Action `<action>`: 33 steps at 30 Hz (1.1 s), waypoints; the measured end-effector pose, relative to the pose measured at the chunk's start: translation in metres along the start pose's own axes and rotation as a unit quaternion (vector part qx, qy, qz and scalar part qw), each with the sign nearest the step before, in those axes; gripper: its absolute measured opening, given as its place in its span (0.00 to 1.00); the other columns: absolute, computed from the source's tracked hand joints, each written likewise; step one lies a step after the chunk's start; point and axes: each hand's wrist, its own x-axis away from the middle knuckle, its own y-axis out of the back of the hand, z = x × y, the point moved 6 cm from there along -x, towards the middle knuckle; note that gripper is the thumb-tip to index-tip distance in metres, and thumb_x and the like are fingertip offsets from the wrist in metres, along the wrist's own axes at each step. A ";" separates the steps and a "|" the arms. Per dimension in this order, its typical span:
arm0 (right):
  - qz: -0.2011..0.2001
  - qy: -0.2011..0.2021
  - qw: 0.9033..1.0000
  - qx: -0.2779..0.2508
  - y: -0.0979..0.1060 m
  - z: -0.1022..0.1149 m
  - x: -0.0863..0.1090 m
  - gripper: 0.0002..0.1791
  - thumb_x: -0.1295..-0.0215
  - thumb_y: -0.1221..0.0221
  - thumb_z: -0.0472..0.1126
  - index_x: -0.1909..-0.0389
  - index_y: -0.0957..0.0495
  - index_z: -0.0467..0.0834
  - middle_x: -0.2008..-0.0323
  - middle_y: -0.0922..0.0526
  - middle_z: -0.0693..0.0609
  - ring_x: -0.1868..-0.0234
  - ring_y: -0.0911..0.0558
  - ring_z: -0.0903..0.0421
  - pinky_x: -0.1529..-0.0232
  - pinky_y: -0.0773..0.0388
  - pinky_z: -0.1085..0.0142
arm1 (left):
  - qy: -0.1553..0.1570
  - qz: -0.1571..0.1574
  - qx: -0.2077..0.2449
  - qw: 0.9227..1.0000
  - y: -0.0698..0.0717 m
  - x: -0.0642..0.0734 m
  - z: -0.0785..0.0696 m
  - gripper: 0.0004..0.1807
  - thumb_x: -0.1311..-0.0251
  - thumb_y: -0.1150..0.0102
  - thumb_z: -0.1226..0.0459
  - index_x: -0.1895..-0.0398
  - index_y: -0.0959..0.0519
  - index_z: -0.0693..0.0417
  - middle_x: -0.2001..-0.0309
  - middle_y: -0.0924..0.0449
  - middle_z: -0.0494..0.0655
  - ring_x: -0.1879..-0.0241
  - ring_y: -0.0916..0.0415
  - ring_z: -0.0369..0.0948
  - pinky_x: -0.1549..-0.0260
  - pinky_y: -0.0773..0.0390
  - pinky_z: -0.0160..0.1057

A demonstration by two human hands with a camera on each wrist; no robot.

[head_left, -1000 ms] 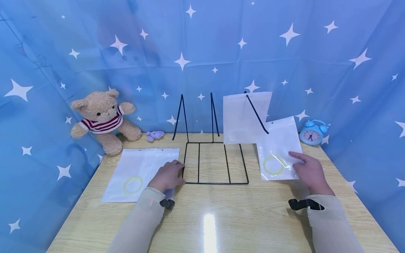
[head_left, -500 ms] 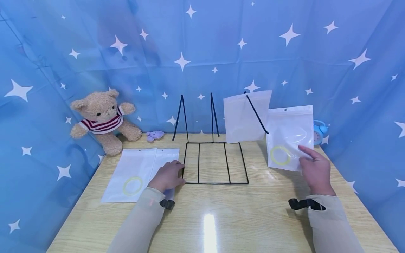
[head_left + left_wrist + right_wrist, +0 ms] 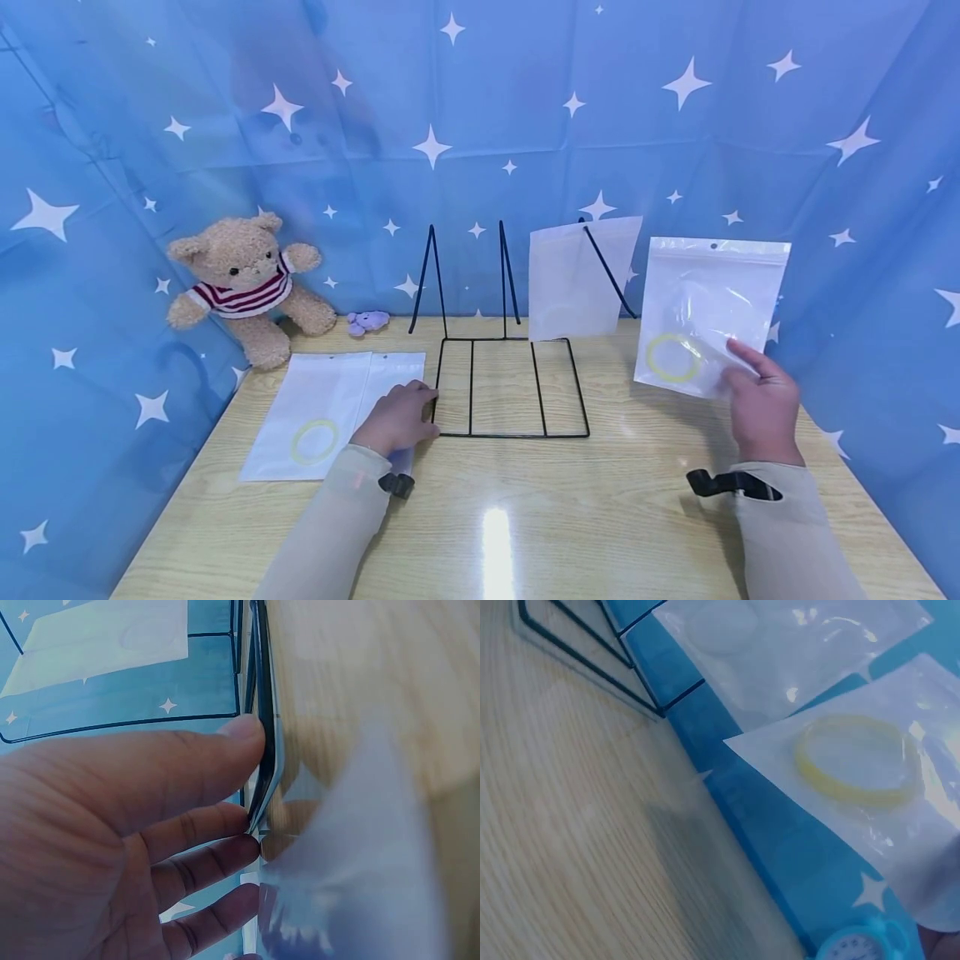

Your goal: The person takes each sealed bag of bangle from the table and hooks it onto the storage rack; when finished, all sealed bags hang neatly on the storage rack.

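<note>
My right hand (image 3: 767, 407) pinches a white zip bag (image 3: 720, 287) by its lower right part, upright and clear of the table. A yellow ring shows through the bag's clear front, and a small hole is at its top edge. My left hand (image 3: 397, 415) holds the left side of a black wire display rack (image 3: 510, 435), thumb on one side of the wire and fingers on the other, as the left wrist view shows. Another white bag (image 3: 573, 283) hangs on the rack's right hook, its lower edge swung left. The rack's left and middle hooks carry nothing.
Two white bags (image 3: 296, 408) lie on the table left of the rack, one with a yellow ring, partly under my left forearm. Behind stand a teddy bear (image 3: 240, 283) and a small purple toy (image 3: 367, 322). A blue alarm clock (image 3: 853, 946) is hidden behind the held bag in the head view.
My right hand has moved the pinched bag right and up, away from the right hook and the hanging bag, now covering the clock. The hanging bag sways slightly. My left hand stays put.
</note>
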 end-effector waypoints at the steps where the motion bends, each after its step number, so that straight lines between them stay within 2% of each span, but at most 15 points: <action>1: 0.003 0.001 1.000 -0.022 0.000 0.000 0.000 0.26 0.31 0.42 0.31 0.37 0.15 0.55 0.75 0.24 0.60 0.88 0.36 0.61 0.87 0.39 0.69 | 0.000 0.000 0.001 1.000 0.000 0.000 0.000 0.36 0.37 0.26 0.55 0.26 0.25 0.53 0.29 0.26 0.52 0.31 0.30 0.57 0.34 0.27 0.61; 4: 0.020 0.001 0.995 -0.099 -0.001 -0.001 0.000 0.25 0.30 0.41 0.28 0.37 0.14 0.51 0.63 0.20 0.59 0.82 0.30 0.62 0.86 0.38 0.71 | -0.001 -0.001 0.001 1.000 0.000 0.000 -0.001 0.36 0.37 0.26 0.55 0.26 0.25 0.53 0.29 0.26 0.52 0.31 0.30 0.57 0.34 0.27 0.61; 6: 0.035 0.005 0.988 -0.148 -0.003 -0.001 0.000 0.24 0.30 0.41 0.26 0.37 0.15 0.47 0.51 0.21 0.58 0.77 0.27 0.63 0.86 0.37 0.72 | -0.002 -0.001 0.001 1.000 0.000 0.000 -0.001 0.36 0.37 0.26 0.55 0.26 0.25 0.53 0.29 0.26 0.52 0.31 0.30 0.57 0.35 0.27 0.61; 7: 0.046 0.008 0.984 -0.172 -0.004 -0.001 0.001 0.24 0.30 0.41 0.25 0.37 0.15 0.45 0.48 0.21 0.57 0.73 0.24 0.63 0.84 0.34 0.75 | -0.002 -0.001 0.000 1.000 0.000 0.000 0.000 0.36 0.37 0.26 0.55 0.26 0.25 0.53 0.29 0.26 0.52 0.31 0.29 0.57 0.35 0.27 0.61; 10: 0.086 0.022 0.972 -0.219 -0.008 0.001 0.002 0.24 0.31 0.39 0.22 0.38 0.15 0.42 0.44 0.21 0.56 0.64 0.18 0.64 0.74 0.22 0.78 | -0.002 -0.002 0.000 1.000 -0.001 0.000 0.000 0.37 0.37 0.26 0.55 0.26 0.25 0.53 0.30 0.26 0.52 0.31 0.29 0.56 0.35 0.27 0.60; 12: 0.113 0.032 0.965 -0.234 -0.010 0.003 0.004 0.24 0.32 0.38 0.22 0.37 0.16 0.41 0.43 0.21 0.56 0.58 0.16 0.64 0.65 0.17 0.77 | -0.001 -0.002 0.001 1.000 0.000 0.000 0.000 0.37 0.38 0.25 0.55 0.26 0.25 0.53 0.30 0.25 0.52 0.32 0.29 0.56 0.35 0.27 0.60; 15: 0.140 0.041 0.967 -0.210 -0.013 0.006 0.007 0.24 0.31 0.37 0.24 0.36 0.17 0.42 0.42 0.23 0.58 0.54 0.17 0.64 0.59 0.16 0.76 | -0.002 -0.002 0.003 1.000 0.000 0.000 -0.001 0.37 0.38 0.25 0.55 0.26 0.25 0.53 0.30 0.25 0.52 0.32 0.29 0.56 0.35 0.27 0.60; 20: 0.165 0.048 0.976 -0.134 -0.019 0.009 0.013 0.24 0.27 0.37 0.30 0.32 0.19 0.44 0.41 0.26 0.63 0.52 0.20 0.66 0.57 0.18 0.79 | -0.002 -0.001 0.001 1.000 0.000 0.000 0.000 0.37 0.38 0.25 0.55 0.26 0.25 0.53 0.30 0.26 0.52 0.32 0.29 0.56 0.35 0.26 0.60; 22: 0.176 0.047 0.977 -0.107 -0.022 0.010 0.015 0.24 0.26 0.37 0.32 0.31 0.20 0.46 0.38 0.26 0.61 0.53 0.21 0.66 0.61 0.20 0.81 | -0.002 -0.001 0.000 1.000 0.000 0.000 0.000 0.37 0.38 0.25 0.55 0.26 0.25 0.53 0.30 0.26 0.52 0.32 0.29 0.56 0.35 0.26 0.60; 25: 0.196 0.044 0.977 -0.071 -0.026 0.011 0.020 0.24 0.25 0.37 0.35 0.31 0.20 0.49 0.37 0.26 0.63 0.54 0.21 0.67 0.63 0.21 0.80 | -0.001 -0.002 0.000 1.000 0.000 0.000 0.000 0.37 0.38 0.25 0.55 0.26 0.25 0.53 0.30 0.26 0.52 0.32 0.29 0.56 0.35 0.26 0.60; 28: 0.210 0.050 0.976 -0.022 -0.030 0.012 0.023 0.23 0.24 0.38 0.37 0.31 0.20 0.51 0.41 0.25 0.66 0.61 0.23 0.65 0.72 0.26 0.76 | 0.000 -0.002 0.002 1.000 -0.001 0.000 0.001 0.37 0.38 0.25 0.55 0.26 0.24 0.53 0.29 0.26 0.52 0.32 0.29 0.56 0.35 0.27 0.60; 30: 0.220 0.060 0.973 0.015 -0.033 0.014 0.025 0.22 0.23 0.38 0.38 0.31 0.19 0.52 0.41 0.25 0.68 0.65 0.24 0.65 0.74 0.27 0.74 | 0.000 -0.003 0.003 1.000 -0.001 -0.001 0.001 0.37 0.38 0.26 0.56 0.26 0.24 0.53 0.29 0.26 0.53 0.31 0.29 0.56 0.35 0.27 0.60; 33: 0.237 0.085 0.966 0.054 -0.039 0.016 0.028 0.22 0.22 0.40 0.38 0.30 0.20 0.51 0.39 0.25 0.67 0.63 0.24 0.65 0.71 0.26 0.74 | -0.001 -0.004 0.003 1.000 -0.001 -0.001 0.002 0.36 0.38 0.26 0.56 0.26 0.24 0.53 0.29 0.26 0.53 0.31 0.29 0.56 0.34 0.27 0.60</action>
